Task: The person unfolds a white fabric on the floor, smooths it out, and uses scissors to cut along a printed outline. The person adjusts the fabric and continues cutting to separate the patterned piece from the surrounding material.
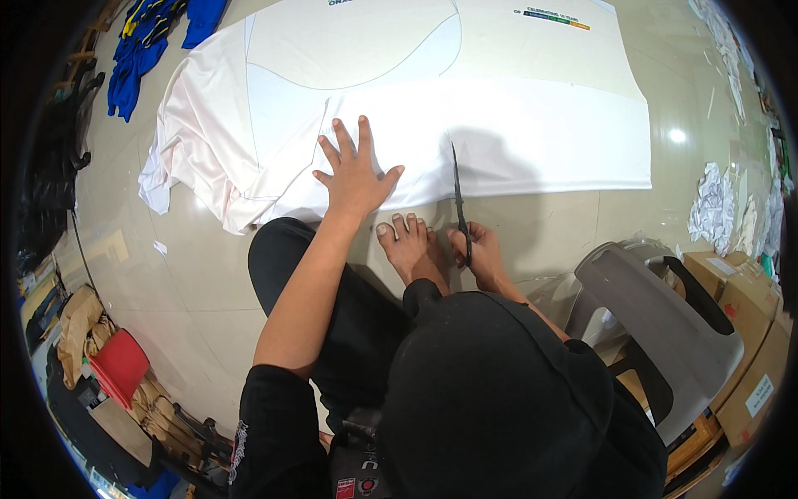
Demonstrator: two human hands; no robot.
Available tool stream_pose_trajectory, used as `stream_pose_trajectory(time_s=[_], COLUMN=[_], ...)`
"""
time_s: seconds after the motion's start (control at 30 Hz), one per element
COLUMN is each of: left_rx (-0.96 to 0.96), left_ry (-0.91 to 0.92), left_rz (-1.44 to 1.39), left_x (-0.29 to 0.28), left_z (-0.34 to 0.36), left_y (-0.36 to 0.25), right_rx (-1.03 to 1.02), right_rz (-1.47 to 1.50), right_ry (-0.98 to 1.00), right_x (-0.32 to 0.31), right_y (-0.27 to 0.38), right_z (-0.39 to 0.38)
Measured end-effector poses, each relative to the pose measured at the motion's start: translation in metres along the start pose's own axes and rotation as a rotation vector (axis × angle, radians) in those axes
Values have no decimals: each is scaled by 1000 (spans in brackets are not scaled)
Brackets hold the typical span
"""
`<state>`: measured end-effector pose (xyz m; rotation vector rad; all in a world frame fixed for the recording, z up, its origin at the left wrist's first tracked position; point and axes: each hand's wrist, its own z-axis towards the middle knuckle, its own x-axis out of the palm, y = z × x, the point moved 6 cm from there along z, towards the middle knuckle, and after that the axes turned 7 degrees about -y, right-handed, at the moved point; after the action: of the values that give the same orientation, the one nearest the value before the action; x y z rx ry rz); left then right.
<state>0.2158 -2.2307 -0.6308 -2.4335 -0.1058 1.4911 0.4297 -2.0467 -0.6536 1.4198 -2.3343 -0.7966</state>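
A large white fabric sheet with printed curved outlines lies spread on the floor. My left hand rests flat on it with fingers spread, close to its near edge. My right hand grips a pair of dark scissors by the handles, just beyond the fabric's near edge. The long blades point away from me and reach over the fabric; they look closed or nearly so. Whether they are above or under the cloth's surface is hard to tell. My bare foot is between the two hands.
Blue garments lie at the far left. A grey plastic chair stands close on the right, beside cardboard boxes. Crumpled white scraps are on the floor at the right. A red object sits among the clutter on the left.
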Motion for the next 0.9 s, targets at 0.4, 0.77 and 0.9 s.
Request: stream_pose_trajectory(time_s=[0.4,0.77,0.9], left_rx=[-5,-5,-12], left_ry=[0,7,8], left_rz=[15,13,12], left_x=[1,1,1], left_z=[1,2,2], left_y=[1,1,1], right_rx=[-3,0,-5], right_rz=[-11,-18,-24], right_ry=[-7,-17,-11], right_x=[2,0,-1], right_y=[1,3,1], right_z=[4,2,3])
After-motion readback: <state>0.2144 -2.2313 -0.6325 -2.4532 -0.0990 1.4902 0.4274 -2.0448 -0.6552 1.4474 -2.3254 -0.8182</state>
